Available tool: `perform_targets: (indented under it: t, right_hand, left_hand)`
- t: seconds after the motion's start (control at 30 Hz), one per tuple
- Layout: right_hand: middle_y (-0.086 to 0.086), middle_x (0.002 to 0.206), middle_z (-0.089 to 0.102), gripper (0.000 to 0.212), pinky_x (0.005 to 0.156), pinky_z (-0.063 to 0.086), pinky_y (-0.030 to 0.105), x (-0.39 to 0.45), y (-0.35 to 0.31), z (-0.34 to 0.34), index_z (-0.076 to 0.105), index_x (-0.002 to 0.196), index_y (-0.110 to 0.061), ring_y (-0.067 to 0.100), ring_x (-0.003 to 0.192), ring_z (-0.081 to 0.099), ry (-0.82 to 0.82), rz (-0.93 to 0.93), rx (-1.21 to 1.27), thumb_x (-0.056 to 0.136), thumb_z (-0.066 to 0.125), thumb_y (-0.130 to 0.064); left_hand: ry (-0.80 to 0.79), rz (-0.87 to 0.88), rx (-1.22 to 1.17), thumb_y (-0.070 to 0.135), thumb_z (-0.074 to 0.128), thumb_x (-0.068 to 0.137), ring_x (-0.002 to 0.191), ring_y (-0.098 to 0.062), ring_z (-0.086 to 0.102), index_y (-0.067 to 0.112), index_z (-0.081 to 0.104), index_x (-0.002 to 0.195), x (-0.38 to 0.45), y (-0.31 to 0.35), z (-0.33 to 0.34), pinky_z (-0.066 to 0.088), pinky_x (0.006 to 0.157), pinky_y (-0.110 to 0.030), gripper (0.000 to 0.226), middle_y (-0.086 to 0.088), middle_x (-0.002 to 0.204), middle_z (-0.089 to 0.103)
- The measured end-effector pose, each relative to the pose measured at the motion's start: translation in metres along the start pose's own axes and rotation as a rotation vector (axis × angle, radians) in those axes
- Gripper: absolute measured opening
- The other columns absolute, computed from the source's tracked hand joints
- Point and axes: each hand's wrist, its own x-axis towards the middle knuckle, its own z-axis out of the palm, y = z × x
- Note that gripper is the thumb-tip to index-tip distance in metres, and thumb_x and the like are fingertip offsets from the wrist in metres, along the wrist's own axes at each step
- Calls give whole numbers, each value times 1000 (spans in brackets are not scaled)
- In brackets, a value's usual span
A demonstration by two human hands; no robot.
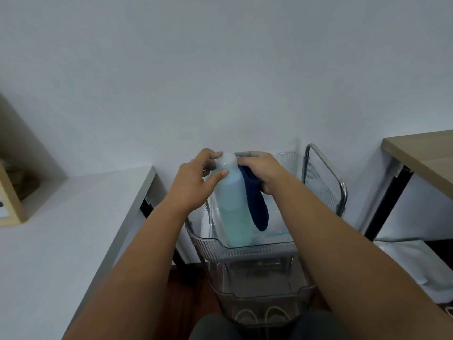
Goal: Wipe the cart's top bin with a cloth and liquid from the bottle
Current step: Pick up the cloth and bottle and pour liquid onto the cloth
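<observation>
The clear plastic cart (247,271) stands against the wall between a white desk (73,229) on the left and a wood-topped desk (421,155) on the right. Its top bin (245,249) is see-through with ribbed walls. Inside it the translucent bottle (232,204) of pale blue-green liquid stands roughly upright, its base on the bin floor near the front wall.

The step in hand looks like getting liquid onto the cloth before any wiping begins. The left hand (196,177) is closed around the bottle's upper part, thumb on its near face and fingers round the white top. The right hand (262,170) holds the dark blue cloth (256,202) bunched just beside the bottle's shoulder, a long tail hanging down into the bin.

Next, I judge, the top must be opened or the bottle tipped so that liquid meets the cloth; this calls for a steady hold.

The cap's type and whether it is open cannot be told. The bin's far-left corner is hidden behind the hands, and the lower tiers are dim.
</observation>
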Motion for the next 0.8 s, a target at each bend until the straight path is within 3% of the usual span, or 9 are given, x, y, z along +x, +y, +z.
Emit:
perform_targets:
  t: [0.17,0.3,0.43,0.57,0.67,0.8]
  right_hand:
    - [9,98,72,17,67,56,28,-21,24,-5,69,100,-14,20,83,68,95,-82,141,84,67,-6]
    - [2,107,68,25,74,55,27,-35,37,-7,67,100,-21,18,93,68,156,-151,94,80,73,-8]
    - [1,97,70,22,63,50,17,-38,35,-16,71,95,-22,11,80,64,197,-220,54,84,67,-4]
    - [2,93,69,27,62,49,14,-35,34,-11,72,91,-27,7,76,62,215,-312,-28,86,62,-3]
    - [4,88,70,23,66,52,24,-32,34,-6,69,97,-22,13,76,63,189,-278,98,86,63,-2]
    - [1,83,72,18,58,52,21,-34,32,-12,67,91,-20,10,69,66,232,-287,96,81,69,-4]
  left_hand:
    - [41,-31,-23,31,69,89,106,-14,62,40,56,115,-3,4,9,50,90,-24,30,11,100,65]
    - [29,-45,-19,35,73,85,100,0,63,40,59,111,1,5,4,48,83,-12,29,16,100,66]
    - [57,-50,5,41,76,80,92,1,64,48,58,100,1,4,1,44,72,-2,27,10,96,67]
    - [112,-34,56,49,75,77,90,3,63,42,52,87,0,6,4,47,68,-9,26,15,95,66]
    - [143,-25,94,53,73,76,89,9,59,36,48,88,-1,10,5,49,70,-19,33,24,95,63]
    - [93,-39,83,57,71,76,94,15,56,40,47,95,-5,11,2,44,70,-14,35,29,105,59]
